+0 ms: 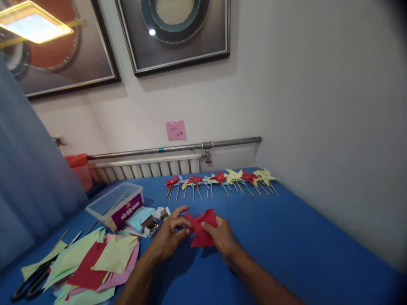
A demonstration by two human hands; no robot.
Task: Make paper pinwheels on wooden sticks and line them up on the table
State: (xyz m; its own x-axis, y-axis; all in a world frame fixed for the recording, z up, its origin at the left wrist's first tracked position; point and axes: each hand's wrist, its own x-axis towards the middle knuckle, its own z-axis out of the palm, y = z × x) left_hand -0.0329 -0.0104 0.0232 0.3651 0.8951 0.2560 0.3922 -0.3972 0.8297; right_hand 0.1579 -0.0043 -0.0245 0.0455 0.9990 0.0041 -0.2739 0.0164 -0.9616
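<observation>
A red paper pinwheel [197, 242], its corners partly folded toward the middle, is up off the blue tabletop between my two hands. My right hand [223, 238] grips its right side, with the thumb lying across the front of the paper. At the left edge, my left hand [170, 235] has its thumb and fingertips closed on a corner, while the index finger reaches out above. Just left of that hand are small open boxes [150, 225] with shiny metal bits in one of them. No stick shows on this pinwheel.
Finished pinwheels on sticks [219, 178] lie in a row along the back. At left are a clear plastic box [114, 192] of sticks, a pile of coloured paper [92, 262] and black-handled scissors [32, 281]. A radiator [146, 168] and pipe [178, 148] run behind the table [270, 245].
</observation>
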